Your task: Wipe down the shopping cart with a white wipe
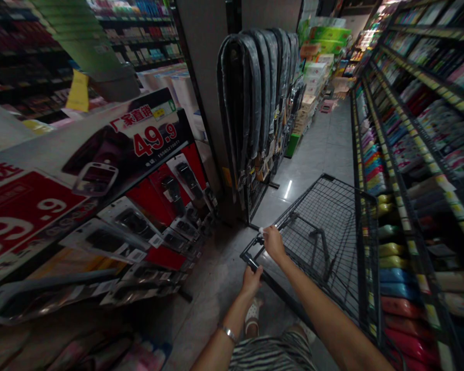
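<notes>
A dark wire shopping cart stands at an angle in front of me, on the right side of the aisle. My left hand is closed around the black handle bar near its left end. Just beyond it, my right hand is closed above the cart's near left corner. A small white bit shows at its fingertips, too small to name. Whether the right fingers also touch the cart frame, I cannot tell. The cart's wire basket shows no goods.
Shelves of folded, colourful textiles run close along the cart's right side. To the left is a rack of packaged belts under a price sign. Grey covered boards hang ahead. Grey tiled floor stretches down the aisle past stacked boxes.
</notes>
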Demonstrator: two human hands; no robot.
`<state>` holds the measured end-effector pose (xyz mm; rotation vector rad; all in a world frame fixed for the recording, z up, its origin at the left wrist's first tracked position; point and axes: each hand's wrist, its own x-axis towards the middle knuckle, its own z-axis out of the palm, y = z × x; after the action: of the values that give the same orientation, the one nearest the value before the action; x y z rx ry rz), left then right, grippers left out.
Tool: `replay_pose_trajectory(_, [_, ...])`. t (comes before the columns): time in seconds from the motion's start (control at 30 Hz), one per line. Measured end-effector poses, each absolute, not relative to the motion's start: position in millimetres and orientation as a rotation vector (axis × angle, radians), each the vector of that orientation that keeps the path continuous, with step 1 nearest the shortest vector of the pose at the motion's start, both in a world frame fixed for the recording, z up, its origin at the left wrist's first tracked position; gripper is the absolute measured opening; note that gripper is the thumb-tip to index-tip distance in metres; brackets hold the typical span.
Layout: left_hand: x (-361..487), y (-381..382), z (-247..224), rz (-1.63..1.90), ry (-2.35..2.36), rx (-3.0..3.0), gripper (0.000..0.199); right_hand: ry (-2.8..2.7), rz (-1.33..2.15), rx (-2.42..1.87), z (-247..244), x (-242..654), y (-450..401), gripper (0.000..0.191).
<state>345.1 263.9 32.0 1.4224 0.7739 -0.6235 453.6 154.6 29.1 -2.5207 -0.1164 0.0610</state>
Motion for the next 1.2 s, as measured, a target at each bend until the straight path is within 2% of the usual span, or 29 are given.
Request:
replay_pose_trajectory(0.17, [340.6,264.1,36.0,-0.631,0.738,1.378,0.034,-0.220,0.121,-2.403,26.6,464.2,174.9,0.031])
replay_pose_trajectory(0.5, [339.4,261.4,41.4,-0.671,0.662,1.335,0.034,-0.504,0.185,-2.185,33.1,416.7,183.8,0.027])
replay_pose_trajectory(0.77, [348.1,309.3,48.6,-0.591,0.614,1.319,0.035,-0.600,0.166,-2.153,46.0,390.0,183.0,0.018])
replay_pose_trajectory(0.97, [367.6,325.9,51.1,-0.536,0.563,1.426,0.035,-0.642,0.097,-2.225,52.0,349.5,174.5,0.055])
replay_pose_trajectory(1.03, [374.7,322.0,49.3,-0.540,0.535,1.483,0.035,-0.619,0.067,-2.266,49.2,330.4,170.0,0.060])
replay_pose_trajectory(1.2, [389.3,316.9,44.4,-0.543,0.462,1.608,0.036,-0.534,-0.021,-2.353,37.6,279.2,144.8,0.058])
